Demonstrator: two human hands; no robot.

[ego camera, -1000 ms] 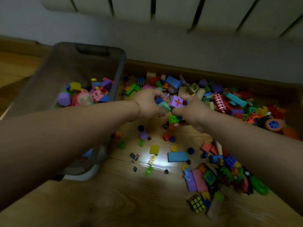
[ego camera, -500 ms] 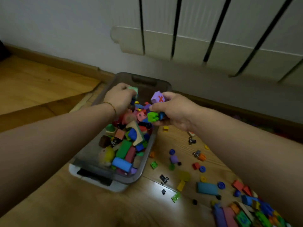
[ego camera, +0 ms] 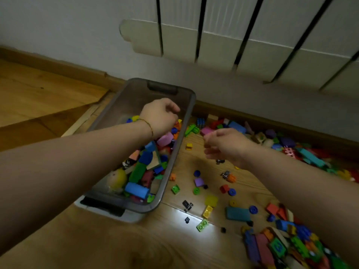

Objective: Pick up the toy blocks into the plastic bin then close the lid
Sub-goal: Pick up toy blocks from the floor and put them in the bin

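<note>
clock ref: 12 = toward the wall, per head cam.
left: left hand [ego camera: 161, 117] hung over the far half of the plastic bin [ego camera: 134, 100], knuckles up, fingers curled down. Couldn't tell if it gripped anything.
right: right hand [ego camera: 223, 145] was outside the bin, above the floor [ego camera: 174, 239], near the bin's right rim. Fingers loosely curled, nothing seen in them.
bin: long axis ran approx 1–7 o'clock. Partly filled w/ toy blocks [ego camera: 138, 171], most toward the near end. No lid on top. Pale flat piece [ego camera: 134, 216] under the near end, prob the lid, not sure.
blocks left: 3 groups on the floor, by the right hand's clock. Strip [ego camera: 237, 126] along the skirting [ego camera: 58, 65] at 12–3. Loose scatter [ego camera: 199, 181] at 6. Heap [ego camera: 272, 249] at 5.
key relation: bin lay at 9 o'clock fr the right hand; all remaining blocks lay right of the bin. Right hand was nearer to every group. Left hand had the bin's wall btwn it and them.
nearest picks: small yellow block [ego camera: 188, 146] on the floor btwn rim and right hand, at its 9. Pink block [ego camera: 206, 131] just beside its fingertips, at 11.
progress: est. well under half; lid step not started.
next: likely right hand grabs, carries toward 9.
risk: small pcs slipping out of a handful.
</note>
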